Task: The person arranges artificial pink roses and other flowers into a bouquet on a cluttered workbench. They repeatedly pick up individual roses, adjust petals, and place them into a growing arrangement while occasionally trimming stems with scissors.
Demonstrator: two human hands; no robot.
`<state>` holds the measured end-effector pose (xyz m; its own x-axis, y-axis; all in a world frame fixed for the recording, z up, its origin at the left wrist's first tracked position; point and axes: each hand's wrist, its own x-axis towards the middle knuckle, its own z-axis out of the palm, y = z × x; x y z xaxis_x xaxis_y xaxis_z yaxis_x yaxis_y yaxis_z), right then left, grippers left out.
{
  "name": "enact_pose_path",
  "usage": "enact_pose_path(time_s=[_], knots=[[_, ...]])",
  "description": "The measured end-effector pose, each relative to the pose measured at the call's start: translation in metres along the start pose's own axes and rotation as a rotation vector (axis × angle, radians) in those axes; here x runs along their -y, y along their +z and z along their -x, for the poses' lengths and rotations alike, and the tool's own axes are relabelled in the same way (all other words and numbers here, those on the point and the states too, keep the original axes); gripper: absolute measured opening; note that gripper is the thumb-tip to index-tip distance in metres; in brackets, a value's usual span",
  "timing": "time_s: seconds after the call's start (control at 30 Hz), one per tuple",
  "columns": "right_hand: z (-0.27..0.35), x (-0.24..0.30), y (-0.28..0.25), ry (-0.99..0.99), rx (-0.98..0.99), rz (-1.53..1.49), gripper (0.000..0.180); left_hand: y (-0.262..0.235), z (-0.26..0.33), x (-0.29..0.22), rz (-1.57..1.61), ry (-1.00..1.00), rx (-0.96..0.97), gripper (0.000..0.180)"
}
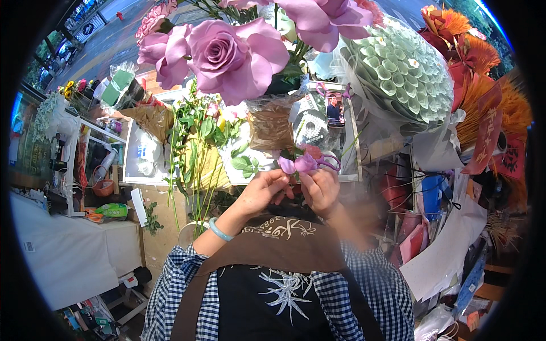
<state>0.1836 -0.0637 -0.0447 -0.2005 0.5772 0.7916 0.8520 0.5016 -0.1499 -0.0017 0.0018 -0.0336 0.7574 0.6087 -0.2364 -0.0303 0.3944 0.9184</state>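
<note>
Close in front of my brown apron, both hands meet at a small purple flower. My right hand is closed, with its fingertips pinched at the flower's base. On the other side, my left hand has curled fingers gripping just below a loose-looking purple petal; the stem there is mostly hidden by the fingers. A pinkish bloom sits right behind the purple one. Purple-handled scissors show beside my right fingertips, their blades out of sight. Green leaves lie just beyond my left hand.
Large mauve roses stand tall at the far side, over a brown-wrapped base. Long green stems cover the table's left part. A phone leans at the back. A pale green bouquet and red-orange bunches crowd the right.
</note>
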Motion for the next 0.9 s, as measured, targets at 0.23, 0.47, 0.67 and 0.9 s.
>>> enact_pose_path(time_s=[0.23,0.47,0.67,0.9], knots=[[-0.001,-0.004,-0.002,-0.052,-0.004,-0.011,0.036,-0.003,0.001,-0.004,0.013,-0.017,0.018,0.023],[-0.005,-0.003,-0.002,-0.082,-0.001,-0.026,0.038,-0.001,0.000,-0.006,-0.004,0.000,0.036,0.025],[-0.009,-0.002,-0.004,-0.102,0.000,-0.017,0.039,0.000,0.000,-0.006,-0.006,-0.002,0.039,0.026],[-0.012,-0.005,-0.006,-0.120,0.004,-0.005,0.040,-0.001,-0.001,-0.007,-0.022,-0.011,0.046,0.025]])
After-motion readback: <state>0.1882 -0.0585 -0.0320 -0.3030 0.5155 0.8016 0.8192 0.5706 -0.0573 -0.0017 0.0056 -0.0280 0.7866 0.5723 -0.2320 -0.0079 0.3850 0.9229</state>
